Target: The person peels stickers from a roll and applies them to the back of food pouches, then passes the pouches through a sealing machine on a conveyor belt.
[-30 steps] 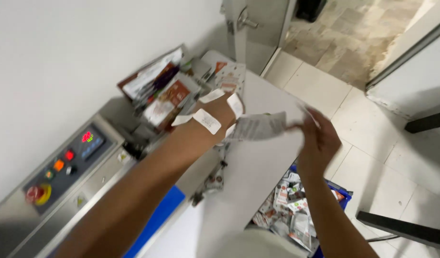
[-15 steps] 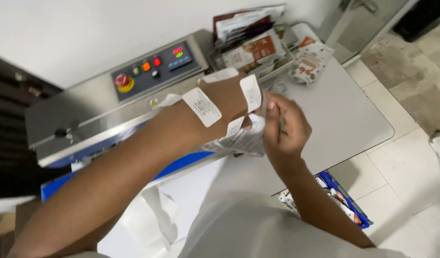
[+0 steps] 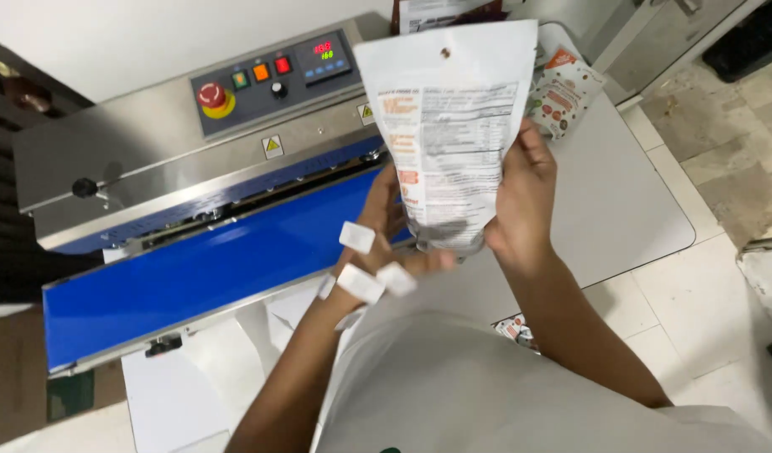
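Note:
I hold a white flat pouch [image 3: 449,126] with printed text upright in front of me, its back facing me. My right hand [image 3: 522,201] grips its right edge, and my left hand [image 3: 384,231] holds its lower left part from beneath. Several white stickers [image 3: 358,281] are stuck to my left hand and wrist. Behind the pouch runs the blue conveyor belt [image 3: 201,268] of a steel band sealer machine [image 3: 134,151].
The sealer's control panel [image 3: 272,75] has a red stop knob, coloured buttons and a lit display. More printed pouches [image 3: 562,96] lie at the back of the white table [image 3: 621,201]. A bin of pouches [image 3: 513,329] shows below the table edge. Tiled floor lies right.
My view has swung back over the sealer. Both hands have risen from the table, and they now lift a white pouch upright instead of a crumpled one.

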